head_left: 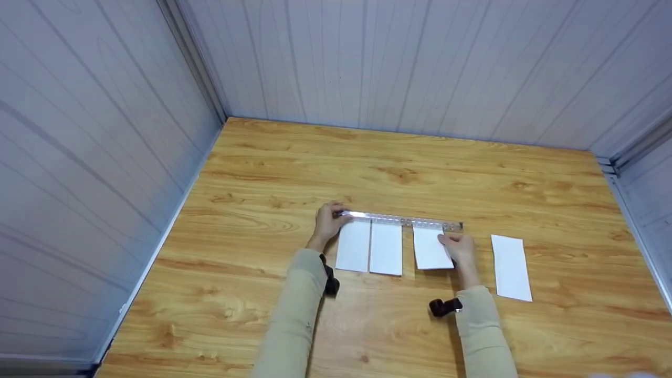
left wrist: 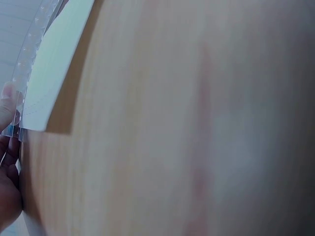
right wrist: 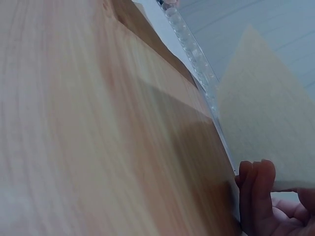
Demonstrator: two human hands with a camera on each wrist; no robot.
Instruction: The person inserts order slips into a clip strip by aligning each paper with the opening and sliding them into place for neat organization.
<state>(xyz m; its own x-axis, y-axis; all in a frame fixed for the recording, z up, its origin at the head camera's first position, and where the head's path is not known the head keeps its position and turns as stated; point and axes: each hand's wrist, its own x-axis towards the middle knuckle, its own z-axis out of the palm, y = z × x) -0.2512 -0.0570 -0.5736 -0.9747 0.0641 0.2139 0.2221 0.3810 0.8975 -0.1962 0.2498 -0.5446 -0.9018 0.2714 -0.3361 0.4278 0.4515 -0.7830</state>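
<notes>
A long clear ruler-like strip (head_left: 391, 219) with a row of round bumps lies across the upper ends of two white paper slips. My left hand (head_left: 329, 223) pinches its left end, thumb on top and fingers below, as the left wrist view also shows. The left slip (head_left: 353, 245) and the middle slip (head_left: 386, 248) lie side by side with a narrow gap. My right hand (head_left: 459, 248) pinches a third paper slip (head_left: 430, 248) by its right edge. Its upper end meets the strip, and in the right wrist view this slip (right wrist: 270, 113) stands tilted up off the table.
A fourth white slip (head_left: 512, 268) lies alone on the wooden table (head_left: 399, 173), to the right of my right hand. Pale panel walls (head_left: 336, 63) border the table at the back and both sides. Dark wrist cameras (head_left: 445, 307) sit by both sleeves.
</notes>
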